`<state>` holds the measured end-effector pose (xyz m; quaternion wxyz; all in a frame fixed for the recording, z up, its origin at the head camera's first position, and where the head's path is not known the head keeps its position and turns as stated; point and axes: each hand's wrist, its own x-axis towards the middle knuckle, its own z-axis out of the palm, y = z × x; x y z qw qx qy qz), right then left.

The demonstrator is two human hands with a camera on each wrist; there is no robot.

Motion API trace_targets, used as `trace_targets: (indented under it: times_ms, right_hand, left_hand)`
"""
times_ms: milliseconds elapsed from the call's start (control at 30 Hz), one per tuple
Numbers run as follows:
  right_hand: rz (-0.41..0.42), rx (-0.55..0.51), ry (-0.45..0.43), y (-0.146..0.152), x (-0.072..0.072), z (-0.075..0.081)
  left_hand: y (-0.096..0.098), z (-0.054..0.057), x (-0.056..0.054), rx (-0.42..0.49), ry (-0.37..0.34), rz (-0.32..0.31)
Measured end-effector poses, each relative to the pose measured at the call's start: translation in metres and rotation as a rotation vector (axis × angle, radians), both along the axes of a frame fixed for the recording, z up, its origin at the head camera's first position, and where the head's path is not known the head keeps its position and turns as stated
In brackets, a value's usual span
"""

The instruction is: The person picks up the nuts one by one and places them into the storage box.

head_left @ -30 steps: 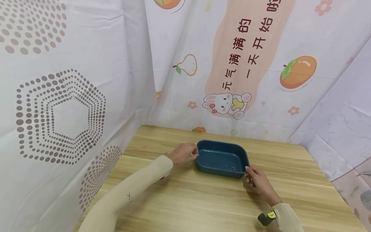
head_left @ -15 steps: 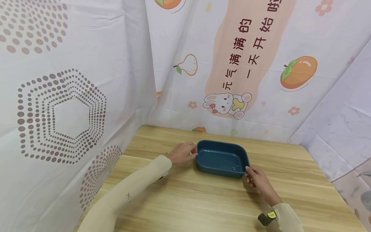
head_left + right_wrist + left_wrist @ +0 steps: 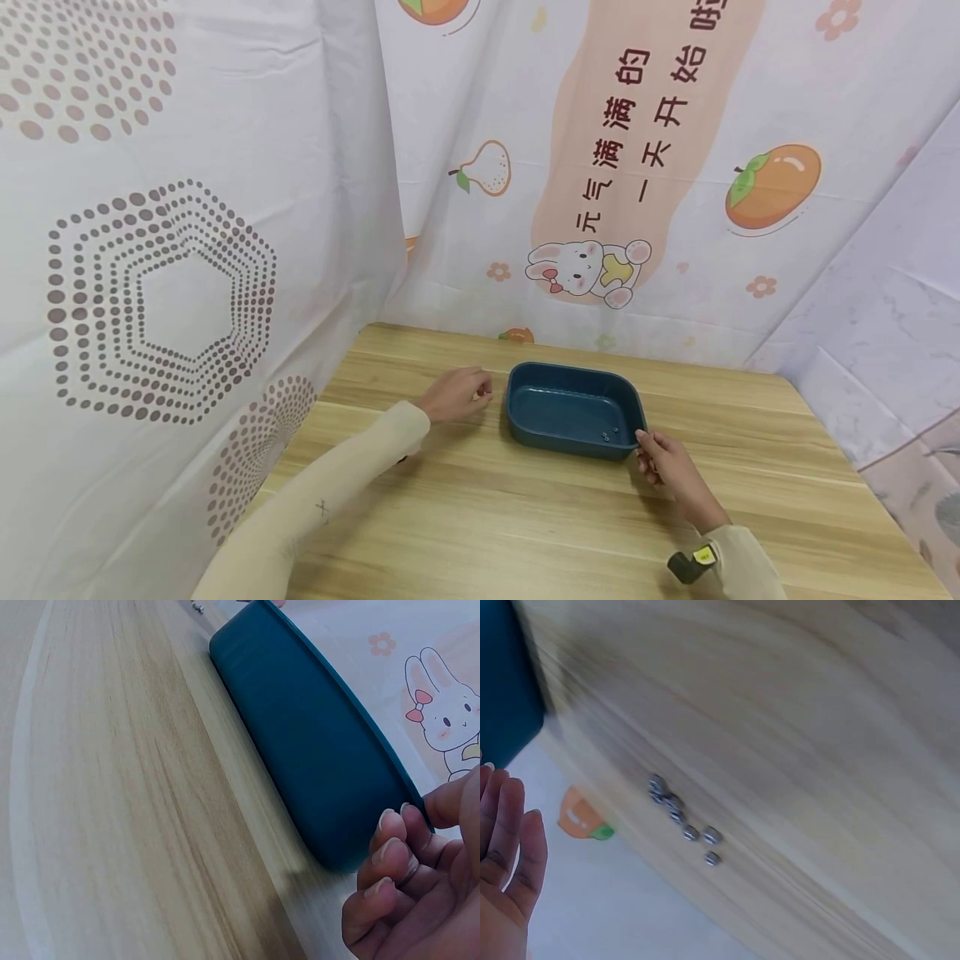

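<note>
blue tray [image 3: 570,408], head view: sits upright on the wood-grain tabletop [image 3: 480,517], right of centre in the lower half of the frame. small metal pieces [image 3: 605,435] lie inside, toward its lower right corner. right hand [image 3: 671,471], lower right of frame: grip clamped on the tray rim at that corner. left hand [image 3: 456,393], just beside the tray's left end, not touching: grip slack, fingers loosely bent, nothing seen held. printed cloth [image 3: 690,283] hangs behind, upper part of frame.

left wrist view: tray wall fills the upper left corner; left-hand fingers at lower left edge, relaxed. loose metal pieces [image 3: 712,835] strewn on the tabletop, around and below centre.

right wrist view: tray's outer wall slants from top centre to lower right, where thumb and finger pinch the rim; remaining fingers curl below.
</note>
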<state>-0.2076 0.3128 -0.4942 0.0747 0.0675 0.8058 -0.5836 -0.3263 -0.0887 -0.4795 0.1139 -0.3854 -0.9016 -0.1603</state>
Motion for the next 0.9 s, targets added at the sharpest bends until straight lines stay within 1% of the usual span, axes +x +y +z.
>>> trace_targets:
  times_ms: [133,267,500,767,900]
  right_hand:
    - [0.002,-0.005,-0.002,0.000,-0.001,0.000]
    - [0.005,0.006,0.017,-0.001,0.001,0.001]
    - [0.009,0.020,0.031,-0.002,0.003,0.001]
    - [0.002,0.007,0.025,-0.003,0.004,0.002]
    - [0.003,0.009,0.031,-0.003,0.004,0.002]
  left_hand:
    - [-0.010,-0.002,0.000,-0.004,-0.019,0.030]
    - [-0.020,-0.004,0.002,-0.005,-0.040,0.065]
    - [-0.037,-0.008,0.005,-0.061,-0.039,0.110]
    - [-0.052,-0.013,0.007,-0.065,-0.075,0.120]
    - [-0.062,-0.019,0.006,-0.067,-0.081,0.119]
